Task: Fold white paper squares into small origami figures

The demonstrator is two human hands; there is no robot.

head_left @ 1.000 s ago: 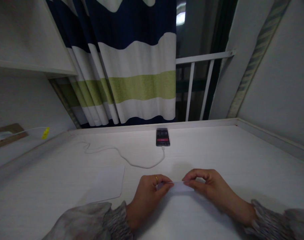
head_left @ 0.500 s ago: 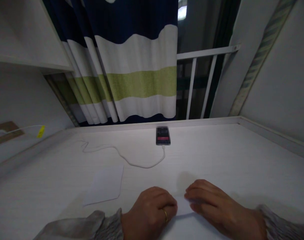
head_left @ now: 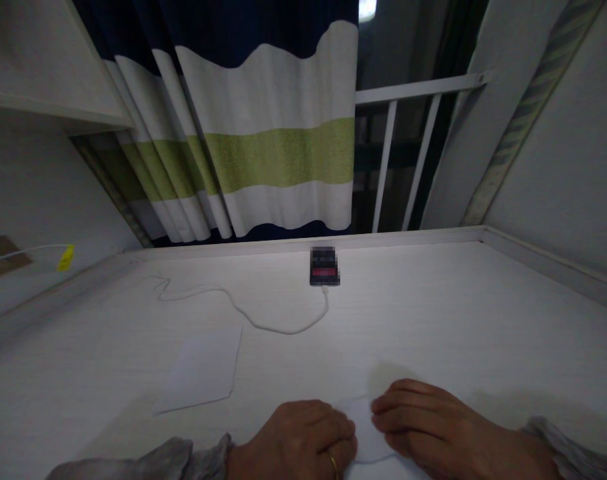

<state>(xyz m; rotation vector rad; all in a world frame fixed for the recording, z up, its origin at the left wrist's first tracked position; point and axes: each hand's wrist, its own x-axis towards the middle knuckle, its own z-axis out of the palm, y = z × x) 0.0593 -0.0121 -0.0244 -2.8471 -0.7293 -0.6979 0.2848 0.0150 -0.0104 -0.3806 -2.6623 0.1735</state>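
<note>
A small folded white paper (head_left: 366, 433) lies on the white desk (head_left: 433, 320) at the bottom middle of the view. My left hand (head_left: 303, 440), with a ring on one finger, rests on the paper's left side with its fingers curled down onto it. My right hand (head_left: 433, 427) lies on the right side, fingers stretched flat and pressed on the paper. Most of the paper is hidden under both hands.
A second white sheet (head_left: 203, 370) lies to the left of my hands. A phone (head_left: 324, 265) stands at the desk's back edge with a white cable (head_left: 243, 313) running left. A striped curtain (head_left: 263, 147) and a white railing (head_left: 413, 133) are behind.
The paper was held up between both hands' fingertips; it now lies on the desk with both hands pressed on it. The hands have slid toward me and the camera has tilted upward.
</note>
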